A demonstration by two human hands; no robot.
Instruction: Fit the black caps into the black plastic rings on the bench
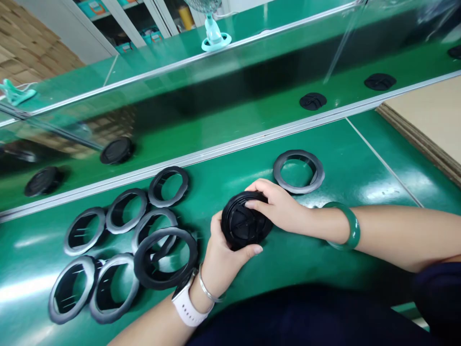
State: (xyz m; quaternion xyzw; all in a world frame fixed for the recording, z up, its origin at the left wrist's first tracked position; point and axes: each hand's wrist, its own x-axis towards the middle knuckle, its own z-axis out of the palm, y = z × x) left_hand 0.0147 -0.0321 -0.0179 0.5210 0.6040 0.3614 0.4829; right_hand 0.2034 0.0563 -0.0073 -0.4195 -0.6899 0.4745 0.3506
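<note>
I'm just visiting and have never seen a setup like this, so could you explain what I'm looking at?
There's no machine arm here: a person is working with two bare hands. The single picture comes from a camera worn on that person's head, looking forward and down.

The left hand and right hand together hold a black, round, plastic-looking part. The right thumb rests on its face.

Below is a shiny green tabletop. Seven dark grey, wide-rimmed rings sit on the left, some overlapping in view; another dark grey ring lies beyond the right hand. Behind a metal edge, more black round pieces lie along a green strip.
</note>
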